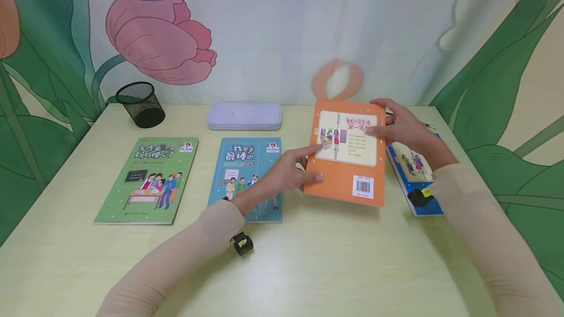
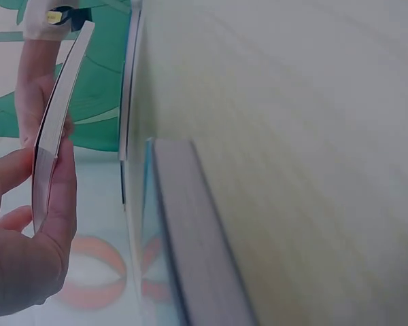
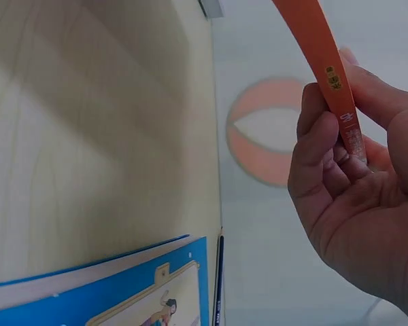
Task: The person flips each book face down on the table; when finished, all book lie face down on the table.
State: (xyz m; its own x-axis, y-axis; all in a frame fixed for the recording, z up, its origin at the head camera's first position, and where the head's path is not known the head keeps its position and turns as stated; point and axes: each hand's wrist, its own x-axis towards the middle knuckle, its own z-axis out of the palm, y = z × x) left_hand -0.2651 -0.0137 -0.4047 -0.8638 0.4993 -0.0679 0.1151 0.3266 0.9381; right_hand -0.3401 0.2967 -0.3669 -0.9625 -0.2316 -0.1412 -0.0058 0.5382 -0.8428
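Note:
An orange book [image 1: 345, 185] is held up over the table, its back cover with a barcode facing the head camera. My left hand [image 1: 291, 168] pinches its left edge; in the left wrist view the page edges [image 2: 62, 109] run between thumb and fingers. At the upper right, my right hand [image 1: 403, 126] grips the spine side, thumb across the cover. The right wrist view shows the orange spine [image 3: 330, 78] between thumb and curled fingers. Beneath my left forearm lies a blue-teal book [image 1: 224, 170], partly hidden. A bright blue book [image 1: 414, 160] lies under my right wrist, also partly covered.
A green book [image 1: 152, 175] lies flat at the left. Along the back stand a black mesh pen cup [image 1: 141, 106], tilted in view, and a pale lilac pencil case [image 1: 244, 116]. A dark pencil [image 3: 220, 278] lies beyond the bright blue book, near the curtain [image 1: 264, 38].

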